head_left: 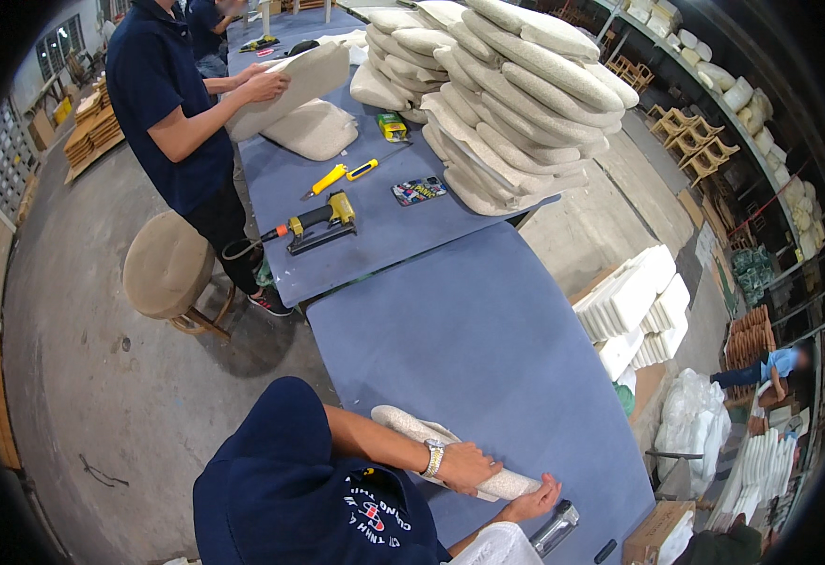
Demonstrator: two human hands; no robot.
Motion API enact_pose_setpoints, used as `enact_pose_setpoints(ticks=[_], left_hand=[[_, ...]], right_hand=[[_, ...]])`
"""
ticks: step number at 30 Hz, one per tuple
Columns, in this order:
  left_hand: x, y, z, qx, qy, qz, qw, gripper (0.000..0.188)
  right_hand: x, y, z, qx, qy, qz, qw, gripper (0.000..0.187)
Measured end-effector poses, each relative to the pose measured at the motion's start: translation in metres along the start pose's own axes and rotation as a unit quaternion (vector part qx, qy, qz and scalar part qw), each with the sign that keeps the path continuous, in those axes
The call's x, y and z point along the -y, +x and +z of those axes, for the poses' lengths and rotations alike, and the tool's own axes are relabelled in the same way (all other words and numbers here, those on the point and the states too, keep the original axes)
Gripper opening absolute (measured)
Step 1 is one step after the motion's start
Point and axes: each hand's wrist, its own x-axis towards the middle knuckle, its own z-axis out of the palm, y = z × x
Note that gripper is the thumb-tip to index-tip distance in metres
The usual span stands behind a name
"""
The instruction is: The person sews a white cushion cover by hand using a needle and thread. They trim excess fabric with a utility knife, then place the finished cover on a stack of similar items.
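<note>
A cream speckled fabric-covered seat pad point(411, 427) stands tilted on its edge on the blue-grey table in front of me. My left hand point(469, 468), with a wristwatch on its wrist, presses over the pad's upper edge, fingers curled onto the fabric. At the pad's right end, my right hand point(533, 499) grips the corner with thumb and fingers. The pad's underside is mostly hidden from me. Just beside my right hand lies a shiny silver metal tool point(556, 527), partly covered by a white cloth-like shape. A small black object point(606, 551) rests near the table edge.
Across the table lie a yellow-black staple gun point(323, 223), a yellow-handled screwdriver point(328, 179), a patterned phone-like case point(419, 191) and a tall stack of pads point(525, 104). Another person point(172, 113) holds a pad beside a round stool point(169, 264). White foam stacks point(629, 297) stand right.
</note>
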Motion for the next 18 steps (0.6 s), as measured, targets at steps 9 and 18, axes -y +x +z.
enact_pose_setpoints(ticks=[9, 18], left_hand=[[0.000, -0.002, 0.001, -0.004, -0.005, -0.004, 1.000, 0.085], [-0.002, 0.000, 0.000, 0.008, -0.003, -0.010, 1.000, 0.086]], right_hand=[[0.006, -0.002, -0.001, 0.001, -0.012, -0.001, 1.000, 0.035], [0.001, 0.001, -0.004, 0.011, -0.012, -0.039, 0.999, 0.033]])
